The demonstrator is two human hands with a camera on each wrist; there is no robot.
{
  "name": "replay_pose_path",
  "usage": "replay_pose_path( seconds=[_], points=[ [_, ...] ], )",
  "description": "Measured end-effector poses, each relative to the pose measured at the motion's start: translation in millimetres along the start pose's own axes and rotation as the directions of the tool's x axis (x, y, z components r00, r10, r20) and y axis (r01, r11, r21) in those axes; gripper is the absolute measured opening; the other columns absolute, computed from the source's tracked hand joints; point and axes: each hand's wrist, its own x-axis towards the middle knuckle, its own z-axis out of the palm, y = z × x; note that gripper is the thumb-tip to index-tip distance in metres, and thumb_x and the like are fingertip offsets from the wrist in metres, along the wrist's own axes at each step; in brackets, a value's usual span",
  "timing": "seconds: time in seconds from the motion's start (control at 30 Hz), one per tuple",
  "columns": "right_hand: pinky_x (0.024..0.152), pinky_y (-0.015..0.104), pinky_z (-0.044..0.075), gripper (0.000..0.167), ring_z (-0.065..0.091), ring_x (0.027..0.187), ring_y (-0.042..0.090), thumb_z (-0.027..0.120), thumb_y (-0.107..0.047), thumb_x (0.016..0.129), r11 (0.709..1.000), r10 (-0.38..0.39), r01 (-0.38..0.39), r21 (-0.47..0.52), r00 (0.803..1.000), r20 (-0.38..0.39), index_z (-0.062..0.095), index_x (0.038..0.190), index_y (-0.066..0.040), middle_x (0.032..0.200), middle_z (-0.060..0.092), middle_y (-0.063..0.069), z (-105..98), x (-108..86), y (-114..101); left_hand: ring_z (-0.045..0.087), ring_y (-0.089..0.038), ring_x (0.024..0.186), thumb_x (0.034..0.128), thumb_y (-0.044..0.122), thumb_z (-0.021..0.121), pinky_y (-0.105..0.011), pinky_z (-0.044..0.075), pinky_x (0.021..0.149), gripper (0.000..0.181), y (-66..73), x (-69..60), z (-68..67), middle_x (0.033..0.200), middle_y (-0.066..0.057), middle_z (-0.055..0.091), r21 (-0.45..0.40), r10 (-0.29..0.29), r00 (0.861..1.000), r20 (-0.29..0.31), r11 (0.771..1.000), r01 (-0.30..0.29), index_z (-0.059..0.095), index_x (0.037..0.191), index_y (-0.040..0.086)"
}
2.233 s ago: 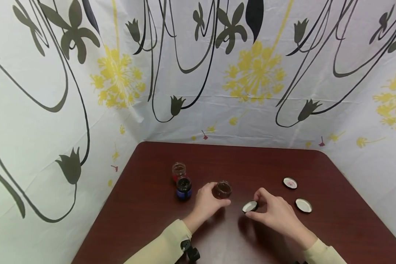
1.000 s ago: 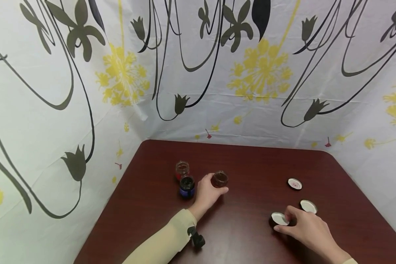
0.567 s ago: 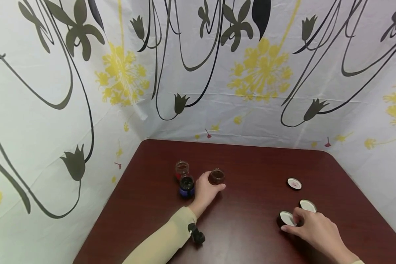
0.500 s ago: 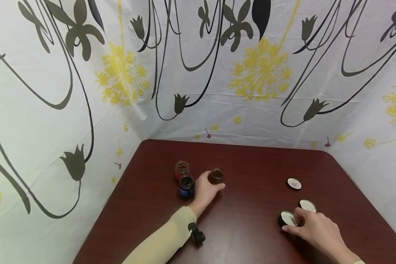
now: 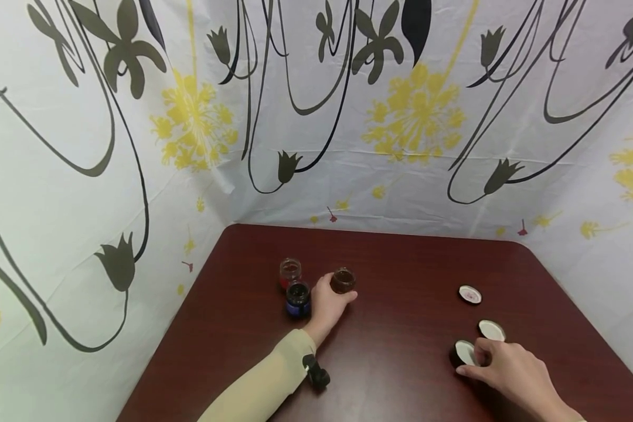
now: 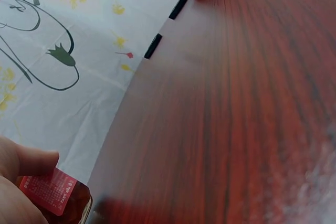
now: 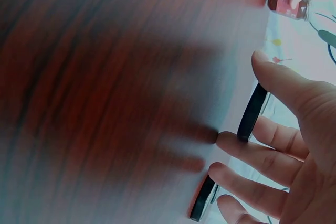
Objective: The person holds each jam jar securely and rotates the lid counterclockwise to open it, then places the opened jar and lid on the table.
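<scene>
My left hand [image 5: 329, 306] grips an open glass jar [image 5: 343, 281] with dark brown contents, and a red label [image 6: 52, 191] shows in the left wrist view. Just left of that hand stand a jar with a blue label [image 5: 298, 300] and, behind it, one with a red lower part [image 5: 290, 273]; both lack lids. Over on the right, my right hand [image 5: 517, 369] pinches a black-rimmed lid [image 5: 465, 353] between thumb and fingers, white inside facing up. In the right wrist view this lid [image 7: 253, 109] is tilted, with fingertips close to the tabletop.
Two more lids lie white side up on the dark red-brown table [image 5: 390, 351]: one [image 5: 492, 330] right beside my right hand, another [image 5: 470, 294] farther back. A patterned white cloth [image 5: 316, 199] hangs behind and along the table's sides.
My right hand has carried the lid from mid-table rightward and nearer, close to the other lids, slowing lately. My left hand has shifted the jar slightly left and away, toward the other jars.
</scene>
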Motion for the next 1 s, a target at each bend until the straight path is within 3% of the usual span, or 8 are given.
replay_pose_path(
  seconds=[0.17, 0.37, 0.73, 1.0],
  points=[
    [0.048, 0.036, 0.031, 0.054, 0.044, 0.056, 0.014, 0.076, -0.073, 0.067, 1.000, 0.014, -0.014, 0.007, 0.999, 0.036, 0.050, 0.076, -0.027, 0.059, 0.044, -0.006, -0.9, -1.7, 0.6, 0.063, -0.030, 0.109, 0.0729, 0.024, 0.091, -0.048, 0.052, 0.090, 0.067, -3.7, 1.7, 3.1, 0.117, -0.012, 0.066, -0.001, 0.010, 1.000, -0.027, 1.000, -0.010, 0.063, 0.130, 0.003],
    [0.048, 0.036, 0.033, 0.057, 0.047, 0.057, 0.014, 0.077, -0.073, 0.067, 1.000, 0.010, -0.009, 0.018, 1.000, -0.003, 0.051, 0.084, -0.025, 0.060, 0.047, -0.008, -0.1, -6.1, 2.8, 0.064, -0.030, 0.108, 0.0727, 0.022, 0.092, -0.048, 0.052, 0.090, 0.063, -4.3, 1.6, 3.4, 0.114, -0.011, 0.067, -0.026, -0.002, 0.999, -0.044, 1.000, 0.001, 0.064, 0.127, 0.004],
    [0.050, 0.037, 0.037, 0.074, 0.052, 0.063, 0.012, 0.082, -0.063, 0.071, 0.999, -0.038, 0.039, 0.034, 0.999, -0.027, 0.057, 0.127, -0.022, 0.074, 0.055, -0.010, -0.3, -2.9, 5.6, 0.063, -0.028, 0.110, 0.0754, 0.024, 0.090, -0.048, 0.052, 0.089, 0.062, -5.5, 5.1, 1.7, 0.116, -0.008, 0.067, -0.029, -0.018, 1.000, -0.015, 0.999, 0.017, 0.063, 0.128, 0.007],
    [0.048, 0.043, 0.041, 0.067, 0.063, 0.072, 0.020, 0.086, -0.053, 0.072, 0.998, -0.044, 0.046, 0.038, 0.997, -0.056, 0.062, 0.127, -0.024, 0.089, 0.070, -0.001, -4.6, -2.1, 11.3, 0.064, -0.026, 0.108, 0.0773, 0.026, 0.089, -0.046, 0.052, 0.089, 0.058, -7.6, 5.3, 1.4, 0.115, -0.006, 0.067, -0.017, 0.003, 1.000, -0.001, 1.000, -0.004, 0.063, 0.127, 0.009]
  ],
)
